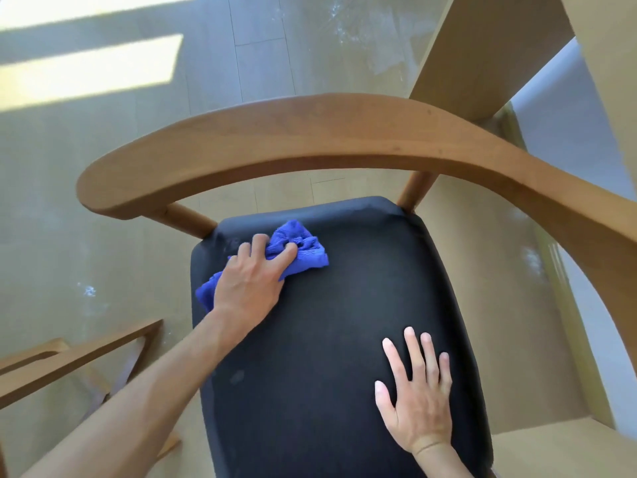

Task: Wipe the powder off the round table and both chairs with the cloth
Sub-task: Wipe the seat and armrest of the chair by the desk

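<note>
A chair with a black padded seat (327, 305) and a curved wooden backrest (310, 139) fills the view from above. My left hand (251, 277) presses a crumpled blue cloth (303, 250) onto the seat's far left corner, fingers closed over it. My right hand (417, 395) lies flat on the seat's near right part, fingers spread and holding nothing. A faint pale smudge (237, 376) shows on the seat near my left forearm. The round table is not clearly in view.
White powder patches lie on the pale floor at the far side (344, 25), at the left (88, 290) and at the right (532, 260). Part of another wooden frame (76, 360) stands at the lower left. A light wooden panel (489, 53) rises at the upper right.
</note>
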{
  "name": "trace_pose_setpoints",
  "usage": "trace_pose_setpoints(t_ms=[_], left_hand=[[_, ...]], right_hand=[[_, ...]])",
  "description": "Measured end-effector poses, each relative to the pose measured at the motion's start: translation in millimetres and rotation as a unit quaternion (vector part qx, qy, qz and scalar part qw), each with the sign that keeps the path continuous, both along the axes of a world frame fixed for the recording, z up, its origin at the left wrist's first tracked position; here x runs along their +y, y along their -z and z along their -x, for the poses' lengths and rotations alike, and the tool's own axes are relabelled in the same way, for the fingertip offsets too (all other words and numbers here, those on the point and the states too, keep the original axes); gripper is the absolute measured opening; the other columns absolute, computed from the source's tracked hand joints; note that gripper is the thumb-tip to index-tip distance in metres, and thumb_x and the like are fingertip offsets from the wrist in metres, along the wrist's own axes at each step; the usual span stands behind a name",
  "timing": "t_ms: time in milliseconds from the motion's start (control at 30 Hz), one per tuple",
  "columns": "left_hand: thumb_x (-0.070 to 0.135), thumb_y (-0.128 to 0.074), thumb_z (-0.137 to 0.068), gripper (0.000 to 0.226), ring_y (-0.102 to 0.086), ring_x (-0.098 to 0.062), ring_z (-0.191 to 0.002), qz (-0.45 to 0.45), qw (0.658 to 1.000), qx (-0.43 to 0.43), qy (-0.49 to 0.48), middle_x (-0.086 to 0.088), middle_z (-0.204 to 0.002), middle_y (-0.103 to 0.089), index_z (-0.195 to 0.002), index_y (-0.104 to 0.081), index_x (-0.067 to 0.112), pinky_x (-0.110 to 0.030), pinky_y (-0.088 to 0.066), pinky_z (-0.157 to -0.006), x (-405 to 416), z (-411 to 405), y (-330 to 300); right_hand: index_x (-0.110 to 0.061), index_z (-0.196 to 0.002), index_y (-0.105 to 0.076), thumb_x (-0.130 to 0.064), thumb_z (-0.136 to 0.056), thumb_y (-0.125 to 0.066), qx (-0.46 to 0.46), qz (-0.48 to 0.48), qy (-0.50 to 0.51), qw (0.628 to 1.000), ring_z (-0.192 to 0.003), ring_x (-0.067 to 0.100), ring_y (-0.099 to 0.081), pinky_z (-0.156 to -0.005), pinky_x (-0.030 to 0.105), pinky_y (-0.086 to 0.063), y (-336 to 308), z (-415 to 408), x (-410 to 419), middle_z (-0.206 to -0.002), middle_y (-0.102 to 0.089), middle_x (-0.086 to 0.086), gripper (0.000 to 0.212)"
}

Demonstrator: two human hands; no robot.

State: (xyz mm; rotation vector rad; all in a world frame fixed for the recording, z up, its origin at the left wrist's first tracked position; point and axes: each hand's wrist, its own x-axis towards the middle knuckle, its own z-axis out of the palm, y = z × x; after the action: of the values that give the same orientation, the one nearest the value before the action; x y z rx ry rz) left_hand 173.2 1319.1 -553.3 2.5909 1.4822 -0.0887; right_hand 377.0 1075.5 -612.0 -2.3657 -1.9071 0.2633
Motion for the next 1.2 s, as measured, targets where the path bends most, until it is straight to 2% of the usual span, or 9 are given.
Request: trace_pose_setpoints(t_ms=[133, 233, 367, 467, 567, 633, 700, 833, 1200], left_hand=[[0.008, -0.079, -0.066, 0.064, -0.057, -0.042, -0.067, 0.049, 0.993, 0.011, -0.106, -0.024, -0.105, -0.05, -0.12, -0.046, 0.019, -0.044, -0.048, -0.051, -35.7, 70.9, -9.8], [0.011, -0.073, -0.077, 0.053, -0.055, -0.046, -0.072, 0.068, 0.972, 0.025, -0.221, -0.022, -0.105, -0.045, -0.123, -0.047, 0.018, -0.045, -0.044, -0.053, -62.4, 105.0, -15.7], [0.026, -0.061, -0.087, 0.038, -0.054, -0.046, -0.08, 0.061, 0.94, -0.014, -0.335, -0.021, -0.109, -0.041, -0.12, -0.042, 0.019, -0.047, -0.043, -0.062, -75.0, 64.3, -19.2], [0.033, -0.068, -0.08, 0.048, -0.052, -0.042, -0.088, -0.005, 0.971, -0.034, -0.235, -0.02, -0.11, -0.047, -0.122, -0.048, 0.021, -0.048, -0.047, -0.069, -70.6, -12.0, -12.0], [0.028, -0.073, -0.072, 0.044, -0.053, -0.034, -0.078, -0.048, 0.993, -0.087, -0.061, -0.018, -0.097, -0.055, -0.113, -0.058, 0.019, -0.041, -0.044, -0.061, -72.7, -105.6, 0.2], [0.024, -0.074, -0.067, 0.047, -0.051, -0.03, -0.074, -0.067, 0.994, -0.065, 0.064, -0.014, -0.093, -0.056, -0.111, -0.058, 0.021, -0.038, -0.039, -0.06, -75.5, -147.0, 5.3], [0.022, -0.072, -0.066, 0.053, -0.05, -0.029, -0.077, -0.084, 0.989, -0.02, 0.118, -0.013, -0.099, -0.057, -0.115, -0.053, 0.023, -0.038, -0.037, -0.062, -75.2, -150.9, 11.7], [0.024, -0.073, -0.063, 0.055, -0.049, -0.029, -0.073, -0.073, 0.988, -0.016, 0.134, -0.012, -0.102, -0.058, -0.113, -0.05, 0.025, -0.037, -0.037, -0.058, -81.9, -104.3, 12.7], [0.02, -0.083, -0.048, 0.069, -0.053, -0.029, -0.068, 0.079, 0.997, -0.024, -0.007, -0.005, -0.102, -0.043, -0.108, -0.05, 0.026, -0.036, -0.049, -0.055, -210.3, 69.7, -14.4]], right_hand=[[-0.025, -0.143, -0.037, -0.044, -0.082, -0.044, -0.011, 0.022, 0.007, 1.0, -0.143, 0.036, -0.023, -0.114, 0.057, -0.015, -5.5, -0.8, 0.8, -0.154, -0.028, 0.012, 0.065], [-0.026, -0.144, -0.038, -0.044, -0.083, -0.044, -0.008, 0.04, 0.011, 0.999, -0.145, 0.035, -0.021, -0.115, 0.056, -0.013, -8.1, -0.8, 2.2, -0.156, -0.027, 0.011, 0.064], [-0.027, -0.145, -0.038, -0.045, -0.085, -0.043, -0.003, 0.055, 0.009, 0.998, -0.146, 0.033, -0.02, -0.116, 0.056, -0.013, -9.3, -0.9, 2.7, -0.157, -0.026, 0.01, 0.063], [-0.027, -0.145, -0.038, -0.045, -0.085, -0.044, 0.004, 0.052, 0.009, 0.999, -0.146, 0.032, -0.019, -0.116, 0.056, -0.014, -8.1, -0.6, 1.7, -0.157, -0.026, 0.009, 0.063], [-0.026, -0.146, -0.035, -0.045, -0.086, -0.043, -0.002, 0.045, 0.006, 0.999, -0.146, 0.032, -0.019, -0.116, 0.056, -0.015, -7.5, -0.9, 0.5, -0.158, -0.025, 0.01, 0.063], [-0.025, -0.147, -0.031, -0.046, -0.088, -0.04, -0.001, 0.046, 0.0, 0.999, -0.147, 0.032, -0.017, -0.116, 0.055, -0.014, -8.3, -2.1, -0.5, -0.158, -0.024, 0.01, 0.063], [-0.026, -0.146, -0.032, -0.047, -0.089, -0.04, 0.006, 0.042, -0.001, 0.999, -0.147, 0.031, -0.017, -0.116, 0.055, -0.013, -8.4, -2.0, 1.2, -0.158, -0.024, 0.01, 0.062], [-0.024, -0.143, -0.043, -0.046, -0.088, -0.042, 0.023, 0.048, 0.002, 0.999, -0.146, 0.031, -0.018, -0.117, 0.053, -0.011, -10.7, -1.4, 2.4, -0.156, -0.029, 0.011, 0.059], [-0.024, -0.144, -0.042, -0.047, -0.088, -0.037, 0.043, 0.09, 0.01, 0.995, -0.147, 0.03, -0.015, -0.117, 0.053, -0.012, -24.7, -1.0, 6.6, -0.158, -0.023, 0.008, 0.06]])
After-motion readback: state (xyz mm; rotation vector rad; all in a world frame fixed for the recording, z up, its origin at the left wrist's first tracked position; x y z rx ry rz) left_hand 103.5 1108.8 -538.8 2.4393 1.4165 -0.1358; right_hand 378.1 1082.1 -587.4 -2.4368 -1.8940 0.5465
